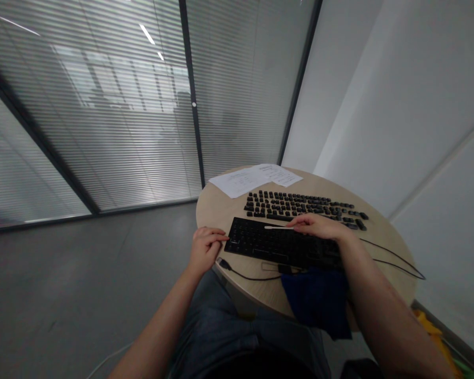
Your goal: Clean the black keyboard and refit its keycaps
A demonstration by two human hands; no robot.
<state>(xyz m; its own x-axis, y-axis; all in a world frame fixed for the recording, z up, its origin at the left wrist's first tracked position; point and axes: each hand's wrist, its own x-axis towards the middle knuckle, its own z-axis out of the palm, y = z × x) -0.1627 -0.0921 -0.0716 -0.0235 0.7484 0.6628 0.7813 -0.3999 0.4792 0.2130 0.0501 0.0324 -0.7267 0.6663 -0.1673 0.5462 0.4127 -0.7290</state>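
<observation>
Round pale-wood table (217, 208) by glass wall w/ blinds (102, 131). Flat black keyboard (268, 245) near front edge, loose black keycaps (300, 204) in rows behind it. R hand (319, 226) grip pinches thin white stick (278, 228) over keyboard. L hand (205, 247) grip curled together against keyboard's left end. R forearm covers keyboard's right end. Stick tip too small to make out.

A single head-worn camera looks forward and down, close over the keyboard (260, 245) on the round worktop (221, 210) at 5 o'clock; window blinds (102, 131) fill 10 o'clock.
</observation>
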